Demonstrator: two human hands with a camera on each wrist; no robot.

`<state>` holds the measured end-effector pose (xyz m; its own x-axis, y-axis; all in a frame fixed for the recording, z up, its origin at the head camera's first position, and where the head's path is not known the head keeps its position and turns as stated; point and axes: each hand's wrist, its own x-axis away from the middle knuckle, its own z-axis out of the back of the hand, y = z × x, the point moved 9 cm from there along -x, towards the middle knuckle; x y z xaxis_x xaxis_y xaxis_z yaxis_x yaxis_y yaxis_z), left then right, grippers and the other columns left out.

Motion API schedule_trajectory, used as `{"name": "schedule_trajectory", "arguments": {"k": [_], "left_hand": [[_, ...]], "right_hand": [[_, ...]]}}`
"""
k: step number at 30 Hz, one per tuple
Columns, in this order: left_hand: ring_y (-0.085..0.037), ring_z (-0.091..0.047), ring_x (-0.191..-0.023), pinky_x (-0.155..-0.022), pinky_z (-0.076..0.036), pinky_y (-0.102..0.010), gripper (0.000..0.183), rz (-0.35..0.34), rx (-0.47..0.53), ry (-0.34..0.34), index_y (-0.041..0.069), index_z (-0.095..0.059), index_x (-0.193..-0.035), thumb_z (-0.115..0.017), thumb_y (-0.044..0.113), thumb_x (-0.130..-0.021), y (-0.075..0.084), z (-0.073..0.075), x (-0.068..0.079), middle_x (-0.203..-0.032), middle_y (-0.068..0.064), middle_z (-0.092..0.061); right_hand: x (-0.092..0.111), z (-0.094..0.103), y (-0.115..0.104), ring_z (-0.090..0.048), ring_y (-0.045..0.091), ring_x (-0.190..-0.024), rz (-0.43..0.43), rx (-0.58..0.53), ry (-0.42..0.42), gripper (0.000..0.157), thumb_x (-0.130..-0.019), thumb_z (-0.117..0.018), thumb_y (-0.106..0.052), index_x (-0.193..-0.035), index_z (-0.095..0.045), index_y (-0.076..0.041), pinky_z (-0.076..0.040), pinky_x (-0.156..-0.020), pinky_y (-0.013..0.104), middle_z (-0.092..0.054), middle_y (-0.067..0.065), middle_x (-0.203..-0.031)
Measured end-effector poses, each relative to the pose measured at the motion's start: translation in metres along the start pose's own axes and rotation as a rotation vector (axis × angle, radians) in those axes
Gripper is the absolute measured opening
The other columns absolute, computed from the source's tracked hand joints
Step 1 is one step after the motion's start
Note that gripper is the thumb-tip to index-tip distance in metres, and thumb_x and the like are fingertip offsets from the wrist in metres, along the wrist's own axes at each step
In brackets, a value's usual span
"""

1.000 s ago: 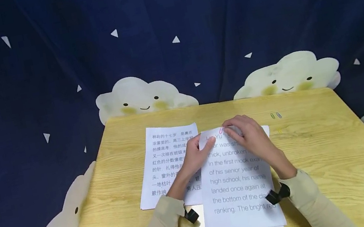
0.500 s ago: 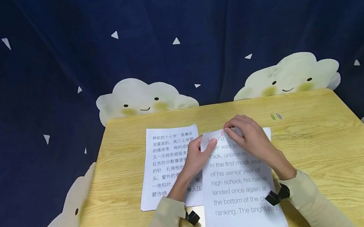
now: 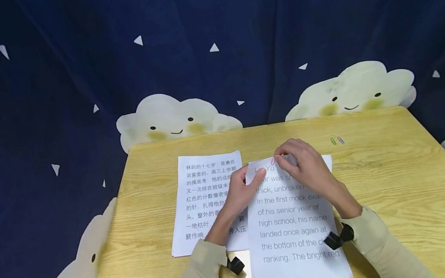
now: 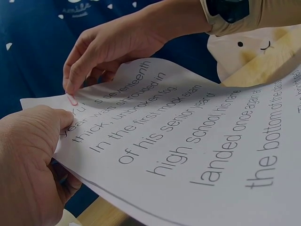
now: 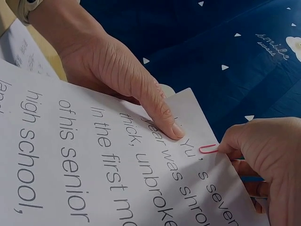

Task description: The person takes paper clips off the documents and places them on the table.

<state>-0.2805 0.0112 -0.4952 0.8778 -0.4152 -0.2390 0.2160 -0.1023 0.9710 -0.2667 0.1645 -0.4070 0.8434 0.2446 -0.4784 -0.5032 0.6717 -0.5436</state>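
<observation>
Printed sheets of paper (image 3: 291, 226) with English text are raised at their far end above the table. My left hand (image 3: 242, 189) pinches their upper left edge, thumb on the print and fingers underneath. A pink paper clip (image 5: 208, 149) sits over the top edge near the word "Yu". My right hand (image 3: 305, 164) pinches the outer end of that clip between thumb and forefinger, its other fingers behind the paper. In the left wrist view the clip (image 4: 72, 100) shows just below the right fingertips. How many sheets the clip spans cannot be told.
Sheets with Chinese text (image 3: 204, 202) lie on the wooden table (image 3: 404, 206) at the left, partly under my left forearm. Green (image 3: 333, 141), blue (image 3: 341, 140) and yellow (image 3: 341, 160) paper clips lie at the right. A dark blue curtain (image 3: 202, 23) hangs behind the table.
Both hands keep their holds on the paper and the clip. The sheets' top edge and the hands have shifted very slightly to the right.
</observation>
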Motion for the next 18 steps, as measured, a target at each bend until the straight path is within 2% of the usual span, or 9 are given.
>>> {"name": "schedule_trajectory", "arguments": {"k": [6, 11, 18], "left_hand": [[-0.029, -0.076, -0.066, -0.053, -0.064, -0.041, 0.025, 0.016, 0.004, -0.001, 0.006, -0.071, -0.123, -0.061, 0.024, -0.108, -0.0030, 0.0010, -0.0023, -0.091, -0.014, -0.078], [-0.030, -0.076, -0.066, -0.054, -0.064, -0.043, 0.024, -0.001, 0.000, -0.010, 0.007, -0.071, -0.123, -0.060, 0.023, -0.109, -0.0011, 0.0018, -0.0061, -0.092, -0.015, -0.078], [-0.029, -0.076, -0.066, -0.053, -0.064, -0.040, 0.024, 0.014, 0.008, -0.008, 0.007, -0.071, -0.124, -0.060, 0.022, -0.109, -0.0050, 0.0011, -0.0028, -0.092, -0.016, -0.078]], "right_hand": [[-0.0023, -0.0013, 0.0029, -0.063, 0.022, -0.099, -0.002, -0.009, -0.002, 0.008, -0.102, -0.071, -0.019, -0.102, -0.075, -0.012, -0.052, -0.089, 0.044, -0.072, 0.002, -0.104], [-0.0064, -0.0001, 0.0052, -0.064, 0.025, -0.100, 0.000, -0.025, 0.012, 0.007, -0.101, -0.071, -0.018, -0.101, -0.075, -0.012, -0.051, -0.089, 0.045, -0.071, 0.002, -0.104], [-0.0043, -0.0044, 0.0099, -0.062, 0.020, -0.098, -0.017, -0.025, -0.003, 0.006, -0.101, -0.071, -0.018, -0.099, -0.075, -0.014, -0.052, -0.087, 0.042, -0.070, 0.001, -0.102]]}}
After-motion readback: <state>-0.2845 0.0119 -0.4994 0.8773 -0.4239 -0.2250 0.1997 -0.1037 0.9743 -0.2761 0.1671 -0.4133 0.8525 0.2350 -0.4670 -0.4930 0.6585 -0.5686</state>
